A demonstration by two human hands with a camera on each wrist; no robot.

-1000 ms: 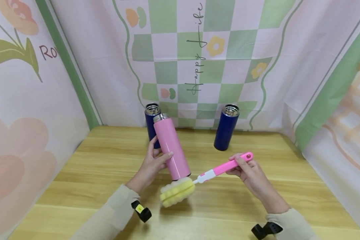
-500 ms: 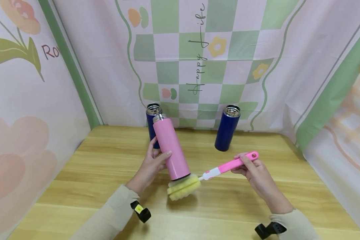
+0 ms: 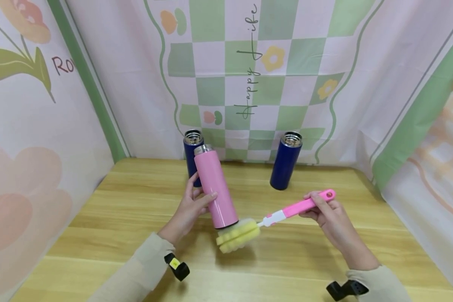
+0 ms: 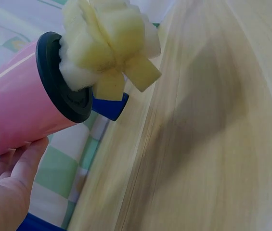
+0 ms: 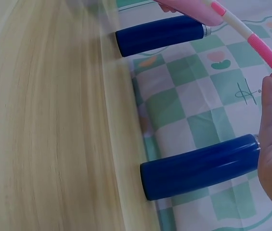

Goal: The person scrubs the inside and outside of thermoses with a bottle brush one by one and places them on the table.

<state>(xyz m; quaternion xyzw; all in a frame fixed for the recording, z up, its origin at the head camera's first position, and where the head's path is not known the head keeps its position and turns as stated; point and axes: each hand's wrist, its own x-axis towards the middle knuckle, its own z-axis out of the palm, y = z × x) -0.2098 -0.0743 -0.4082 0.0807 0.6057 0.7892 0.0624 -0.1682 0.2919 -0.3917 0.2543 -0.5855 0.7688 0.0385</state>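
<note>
My left hand point(image 3: 190, 207) grips a pink thermos bottle point(image 3: 216, 188) around its middle, tilted, with its open steel neck up and to the left. My right hand point(image 3: 330, 216) holds a bottle brush point(image 3: 300, 208) by its pink handle. The brush's yellow and white sponge head point(image 3: 239, 235) is at the bottle's base. In the left wrist view the sponge point(image 4: 109, 41) presses against the dark base point(image 4: 63, 79) of the bottle. The fingertips under the bottle show there, while the right wrist view shows the brush handle point(image 5: 265, 52) beside my right fingers.
Two dark blue thermos bottles with open necks stand upright at the back of the wooden table point(image 3: 136, 201). The left one point(image 3: 191, 161) is partly behind the pink bottle; the right one point(image 3: 285, 161) stands apart. A checked cloth point(image 3: 235, 92) hangs behind them.
My right hand and the brush have moved to the right, the sponge sliding along under the bottle's base. My left hand and the pink bottle have stayed nearly in place.
</note>
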